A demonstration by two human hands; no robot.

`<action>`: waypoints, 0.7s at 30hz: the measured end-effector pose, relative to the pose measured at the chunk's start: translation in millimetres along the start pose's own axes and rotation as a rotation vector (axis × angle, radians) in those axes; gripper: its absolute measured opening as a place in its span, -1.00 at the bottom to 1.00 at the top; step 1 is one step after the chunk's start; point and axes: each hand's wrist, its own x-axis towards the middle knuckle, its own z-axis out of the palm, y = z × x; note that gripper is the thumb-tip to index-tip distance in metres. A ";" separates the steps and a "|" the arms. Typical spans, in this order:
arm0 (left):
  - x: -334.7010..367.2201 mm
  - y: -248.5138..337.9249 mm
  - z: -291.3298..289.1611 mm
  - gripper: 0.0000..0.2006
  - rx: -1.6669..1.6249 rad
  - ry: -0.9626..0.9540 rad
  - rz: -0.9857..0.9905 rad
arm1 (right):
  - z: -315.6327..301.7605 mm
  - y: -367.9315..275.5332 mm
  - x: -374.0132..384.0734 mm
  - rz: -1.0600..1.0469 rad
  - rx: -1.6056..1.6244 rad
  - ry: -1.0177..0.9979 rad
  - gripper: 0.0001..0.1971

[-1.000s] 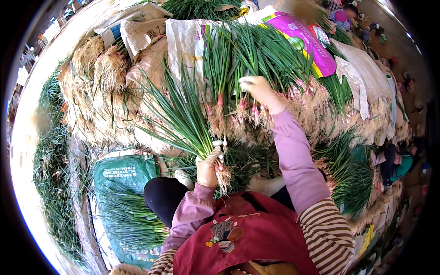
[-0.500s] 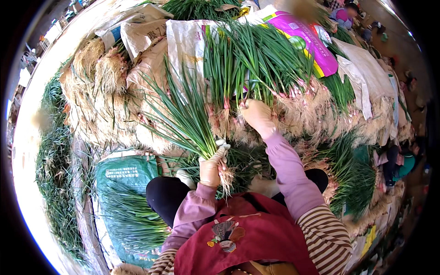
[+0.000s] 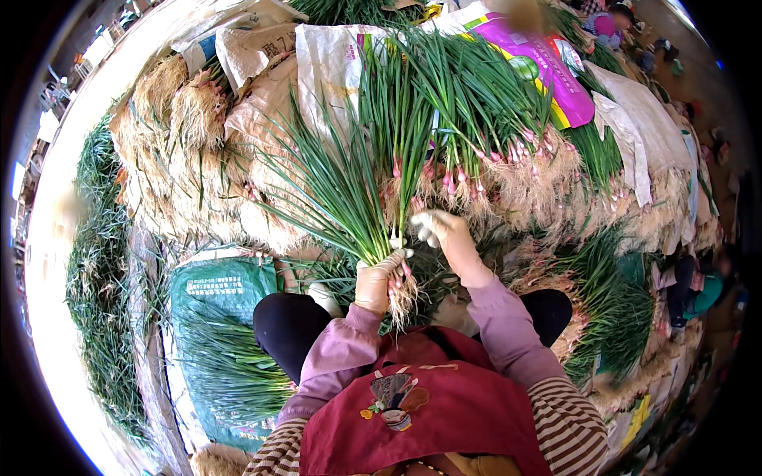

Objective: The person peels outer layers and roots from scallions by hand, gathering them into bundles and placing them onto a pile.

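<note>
My left hand (image 3: 379,284), in a thin pale glove, is closed round a bunch of spring onions (image 3: 337,202). Their long green leaves fan up and away to the left, while pinkish bulbs and stringy roots hang below the fist. Just right of the bunch is my right hand (image 3: 448,238), also gloved, its fingers spread towards the stems and nothing visible between them. One stalk stands nearly upright at the bunch's right side, its pale base by my left thumb. Beyond both hands lies a pile of spring onions (image 3: 476,103), bulbs and roots facing me.
A purple printed sack (image 3: 548,75) and a white sack (image 3: 325,67) lie across the pile. More spring onions rest on a green sack (image 3: 218,278) at my left and beside my right knee (image 3: 549,313). Other people (image 3: 609,28) sit far right.
My right hand has drawn back from the pile towards me, its fingers now spread beside the bunch. An upright stalk now stands at the bunch's right. The left hand keeps its grip.
</note>
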 end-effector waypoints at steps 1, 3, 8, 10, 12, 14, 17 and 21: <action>-0.3 -0.2 0.8 -0.85 -0.013 -0.012 0.002 | 4.5 -5.2 7.8 0.043 0.077 0.024 -0.74; -2.9 1.2 3.1 -0.85 -0.004 -0.025 -0.030 | 10.4 2.8 24.1 0.128 0.227 0.027 -0.75; -6.2 1.3 2.8 -0.85 0.017 0.006 0.009 | 25.6 22.0 21.4 0.259 0.425 0.205 -0.82; -6.4 -2.7 0.7 -0.90 -0.021 0.064 0.065 | 16.0 36.9 10.2 0.276 0.003 -0.068 -0.86; -8.1 1.1 4.1 -0.92 0.030 0.109 0.133 | 9.7 45.1 5.2 -0.003 -1.146 -0.511 -0.80; -11.7 5.3 1.7 -0.86 0.019 0.091 0.151 | -3.4 39.3 -7.7 0.167 -1.496 -0.590 -0.76; -14.1 12.7 3.6 -0.87 -0.056 0.086 0.211 | -21.5 7.9 20.9 -0.004 -1.256 -0.474 -0.71; -5.3 4.7 -0.6 -0.88 -0.070 0.121 0.194 | -5.9 -50.2 81.1 -0.050 -1.098 0.226 -0.64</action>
